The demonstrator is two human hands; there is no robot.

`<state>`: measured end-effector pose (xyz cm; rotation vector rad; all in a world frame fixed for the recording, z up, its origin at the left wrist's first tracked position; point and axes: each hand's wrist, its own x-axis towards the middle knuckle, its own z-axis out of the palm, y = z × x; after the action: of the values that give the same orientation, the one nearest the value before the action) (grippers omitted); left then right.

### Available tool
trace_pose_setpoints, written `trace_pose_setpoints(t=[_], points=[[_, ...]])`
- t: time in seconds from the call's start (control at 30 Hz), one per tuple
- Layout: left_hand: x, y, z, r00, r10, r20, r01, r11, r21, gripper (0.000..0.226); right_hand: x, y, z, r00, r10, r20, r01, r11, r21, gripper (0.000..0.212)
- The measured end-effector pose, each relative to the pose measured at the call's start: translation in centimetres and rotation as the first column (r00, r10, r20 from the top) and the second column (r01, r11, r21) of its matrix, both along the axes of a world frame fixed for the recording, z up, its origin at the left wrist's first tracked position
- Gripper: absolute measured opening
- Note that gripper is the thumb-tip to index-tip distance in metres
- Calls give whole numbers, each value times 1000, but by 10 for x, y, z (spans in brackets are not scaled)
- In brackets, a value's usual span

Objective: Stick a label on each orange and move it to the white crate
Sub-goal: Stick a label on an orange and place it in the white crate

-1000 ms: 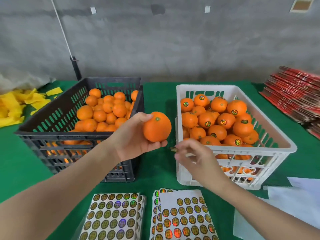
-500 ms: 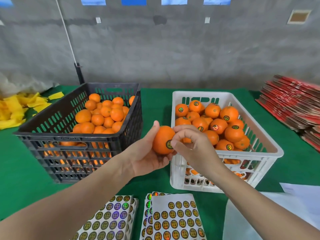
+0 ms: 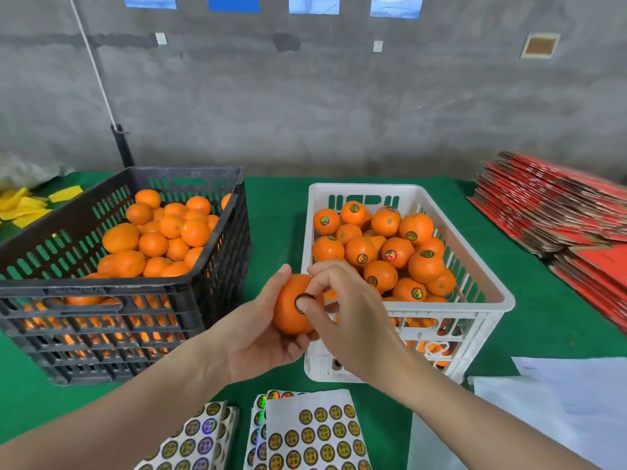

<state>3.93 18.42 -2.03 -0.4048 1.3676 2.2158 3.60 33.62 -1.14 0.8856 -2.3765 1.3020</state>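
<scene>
Orange (image 3: 290,310) first: in the head view it sits in the left hand (image 3: 261,337), cupped from below and from the side. The thumb lies up over its top-left and the fingers curl under it, so the fruit is steadied with one face turned toward the right hand (image 3: 346,320). That grip looks chosen to give a firm backing to press against.

On that face lies a round label (image 3: 300,301), its dark ring showing. The right hand's thumb covers the label's right edge and the bent index finger arches over it from above. The two close on the label in a pinch that presses it to the peel (whether it is fully stuck down I cannot tell). The other right fingers are loosely curled and hold nothing.

The orange is held in the air between the two crates, just in front of the near-left corner of the white crate (image 3: 502,301), which is heaped with labelled fruit. A short carry to the right would bring it over the rim. On the left, the black crate (image 3: 112,290) holds the unlabelled ones. Sheets of labels (image 3: 315,432) lie on the green table (image 3: 271,212) just below the hands, handy for peeling the next one. I judge the sticking step nearly done and the move to the crate not yet begun
</scene>
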Motion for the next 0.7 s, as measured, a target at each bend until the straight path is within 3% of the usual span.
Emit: trace_pose_setpoints(t=[0.1,0.17,0.27,0.33,0.4,0.5,0.63,0.7], points=[[-12,3,7,997,-32,-69,24,992,-121,71,-19,9,20,977,17,211,-15,1000,-10,79],[-21,11,13,991,-64,-114,46,986,-157,69,-38,19,35,936,77,343,-98,994,43,98],[-42,31,21,986,-89,-143,73,991,-115,68,-65,32,42,905,188,382,-260,955,145,69],[-57,43,27,980,-138,-140,113,978,-174,76,-89,43,39,923,89,375,-163,972,172,62],[-70,43,30,968,-139,-208,47,917,-396,75,-115,57,31,939,-105,329,9,960,280,58],[-82,16,36,924,-34,-380,-167,858,-485,67,-147,73,6,917,-304,259,104,807,581,46],[-86,-50,49,878,130,-461,-340,847,-409,52,-161,78,-17,891,-371,261,4,582,813,60],[-85,-89,58,852,202,-482,-416,820,-392,43,-163,71,-9,917,-363,164,5,423,906,56]])
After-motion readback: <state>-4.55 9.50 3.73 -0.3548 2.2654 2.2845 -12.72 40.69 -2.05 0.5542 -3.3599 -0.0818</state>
